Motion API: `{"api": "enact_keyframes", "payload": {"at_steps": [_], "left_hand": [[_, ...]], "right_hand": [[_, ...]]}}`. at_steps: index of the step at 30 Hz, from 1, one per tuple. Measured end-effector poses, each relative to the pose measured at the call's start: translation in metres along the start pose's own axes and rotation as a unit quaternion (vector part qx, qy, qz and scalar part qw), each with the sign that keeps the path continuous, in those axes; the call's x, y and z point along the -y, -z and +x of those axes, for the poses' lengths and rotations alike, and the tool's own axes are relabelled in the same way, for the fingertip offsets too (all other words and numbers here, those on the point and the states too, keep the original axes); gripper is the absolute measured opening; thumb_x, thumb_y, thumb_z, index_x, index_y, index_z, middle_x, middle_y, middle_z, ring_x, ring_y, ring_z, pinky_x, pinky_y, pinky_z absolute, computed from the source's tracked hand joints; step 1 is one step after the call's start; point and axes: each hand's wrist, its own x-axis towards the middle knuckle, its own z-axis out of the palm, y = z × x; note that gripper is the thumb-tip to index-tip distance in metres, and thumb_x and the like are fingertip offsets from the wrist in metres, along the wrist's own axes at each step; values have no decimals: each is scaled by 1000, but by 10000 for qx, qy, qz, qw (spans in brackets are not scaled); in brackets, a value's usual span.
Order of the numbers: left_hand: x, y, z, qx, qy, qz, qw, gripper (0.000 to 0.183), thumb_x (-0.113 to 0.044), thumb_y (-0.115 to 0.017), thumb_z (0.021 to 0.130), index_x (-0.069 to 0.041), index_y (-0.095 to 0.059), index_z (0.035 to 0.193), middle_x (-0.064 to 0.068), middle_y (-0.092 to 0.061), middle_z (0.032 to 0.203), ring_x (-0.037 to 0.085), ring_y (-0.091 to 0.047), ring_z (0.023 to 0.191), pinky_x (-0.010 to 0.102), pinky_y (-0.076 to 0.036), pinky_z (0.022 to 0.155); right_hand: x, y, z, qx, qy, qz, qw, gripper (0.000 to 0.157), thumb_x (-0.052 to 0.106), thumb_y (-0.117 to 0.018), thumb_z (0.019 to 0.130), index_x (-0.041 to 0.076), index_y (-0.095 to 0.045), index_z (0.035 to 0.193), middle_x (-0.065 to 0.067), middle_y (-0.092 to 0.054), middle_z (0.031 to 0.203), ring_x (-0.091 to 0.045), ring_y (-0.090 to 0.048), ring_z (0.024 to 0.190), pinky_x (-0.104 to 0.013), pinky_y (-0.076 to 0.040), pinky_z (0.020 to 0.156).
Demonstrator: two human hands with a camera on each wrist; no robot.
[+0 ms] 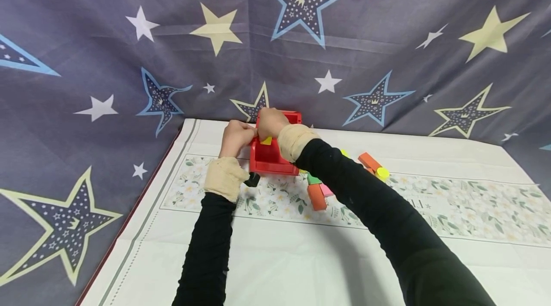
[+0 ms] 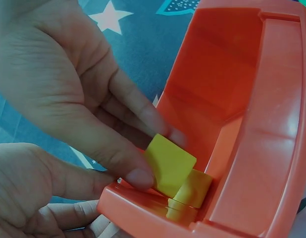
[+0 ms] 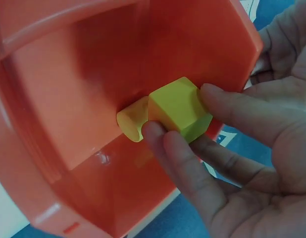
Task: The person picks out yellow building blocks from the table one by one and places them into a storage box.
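A red plastic box [image 1: 275, 168] stands by the curtain at the far edge of the table. My left hand [image 1: 236, 136] pinches its left rim between thumb and fingers. Inside the box, my right hand [image 1: 272, 123] holds a yellow cube block [image 3: 180, 106] by the fingertips. Against the cube, in the right wrist view, lies a yellow cylinder block [image 3: 133, 118] on the box's inner surface. The left wrist view shows the cube tilted over the cylinder, at the end of the box close to my left hand.
Right of the box lie several loose blocks, among them an orange block [image 1: 316, 197], a green block [image 1: 314, 180], a pink block [image 1: 326, 190] and a yellow round block [image 1: 382, 173]. My right forearm passes over some of them. A star-patterned curtain [image 1: 172, 57] hangs behind the table.
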Motion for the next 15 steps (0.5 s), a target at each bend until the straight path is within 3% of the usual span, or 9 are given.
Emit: {"api": "enact_keyframes", "payload": {"at_steps": [5,11,15], "left_hand": [[0,0,0,-37,-88,-20,10000,24,-12,-64,86,0,-80,98,10,-73,87,10,-57,59,21,-47,57],[0,0,0,-58,-118,4,9999,24,-12,-64,86,0,-81,97,8,-72,84,10,-56,59,20,-46,55],[2,-1,1,-65,-131,-20,9999,23,-12,-64,85,0,-80,96,6,-70,78,11,-56,59,21,-46,55]], "right_hand": [[-2,-3,0,-77,31,48,10000,26,7,-76,84,3,-68,109,-9,-64,96,-21,-57,74,-27,-43,56],[-3,-6,3,-93,-7,111,9999,26,6,-76,83,3,-68,108,-9,-64,97,-20,-56,76,-26,-43,57],[-2,-8,2,-110,26,67,9999,34,6,-78,83,3,-66,114,-8,-65,102,-20,-56,79,-26,-44,60]]}}
